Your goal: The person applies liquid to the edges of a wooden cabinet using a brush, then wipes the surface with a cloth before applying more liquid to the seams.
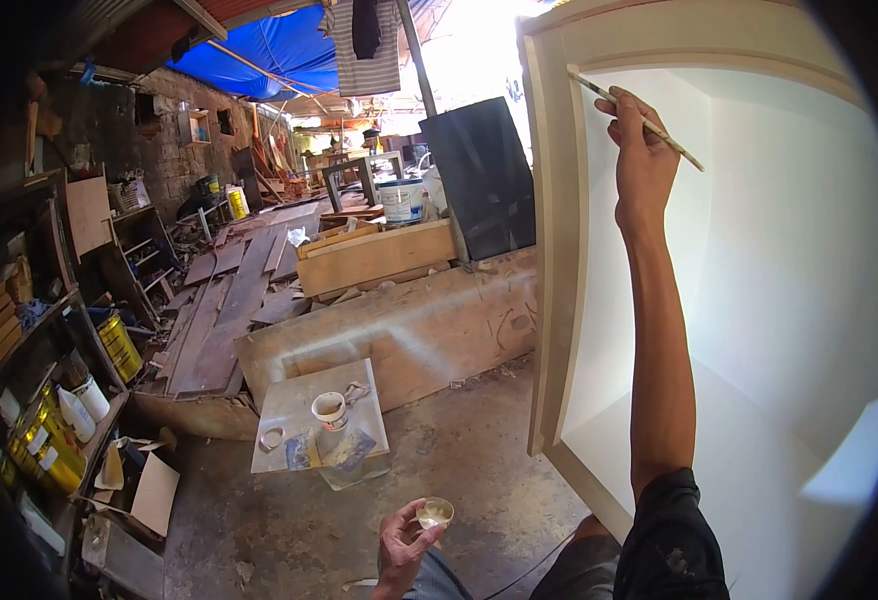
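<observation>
My right hand (644, 145) is raised at the upper left inner corner of a pale cabinet (551, 260). Its fingers pinch a thin paintbrush (681, 153), whose tip touches or nearly touches the frame edge. Low in the view, my left hand (402, 548) grips a small cup (436, 513) with pale, cream-coloured liquid in it. The cabinet's inside is white and brightly lit.
A low board-topped stand (299, 395) carries a white tub (330, 409) and sanding-paper-like sheets (348, 449). Behind it lie a long wooden panel (429, 335) and a dark board (484, 180). Shelves with yellow tins (47, 440) line the left side.
</observation>
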Motion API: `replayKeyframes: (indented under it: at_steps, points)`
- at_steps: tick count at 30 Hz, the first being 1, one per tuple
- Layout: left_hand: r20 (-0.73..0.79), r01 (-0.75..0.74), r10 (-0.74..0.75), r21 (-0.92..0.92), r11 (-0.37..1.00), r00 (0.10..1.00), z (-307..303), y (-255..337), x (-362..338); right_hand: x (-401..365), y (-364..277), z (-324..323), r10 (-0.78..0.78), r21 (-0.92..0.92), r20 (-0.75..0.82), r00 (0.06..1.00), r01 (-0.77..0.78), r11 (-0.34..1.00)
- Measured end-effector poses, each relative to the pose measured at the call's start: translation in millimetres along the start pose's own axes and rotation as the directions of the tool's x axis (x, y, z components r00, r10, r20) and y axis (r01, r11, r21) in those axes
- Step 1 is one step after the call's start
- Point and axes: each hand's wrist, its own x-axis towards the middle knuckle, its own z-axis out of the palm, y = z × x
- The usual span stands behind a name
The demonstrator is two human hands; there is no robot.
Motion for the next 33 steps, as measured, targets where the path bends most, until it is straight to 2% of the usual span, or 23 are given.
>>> replayKeyframes:
  at_steps: [18, 27, 33]
  points:
    - [-0.009, -0.042, 0.042, 0.009, 0.999, 0.999, -3.5, -5.8, 0.5, -1.1, -3.7, 1.5, 0.03, 0.011, 0.0, 1.0, -0.03, 0.999]
    - [-0.006, -0.064, 0.064, 0.037, 0.997, 0.998, -4.8, -8.0, 1.1, 2.7, -3.3, -6.1, -0.036, -0.072, 0.008, 0.999, 0.037, 0.997]
    - [-0.011, -0.067, 0.067, 0.028, 0.997, 0.998, -3.2, -7.3, 0.8, 2.3, -2.9, -2.2, -0.025, -0.104, 0.036, 0.999, 0.029, 0.994]
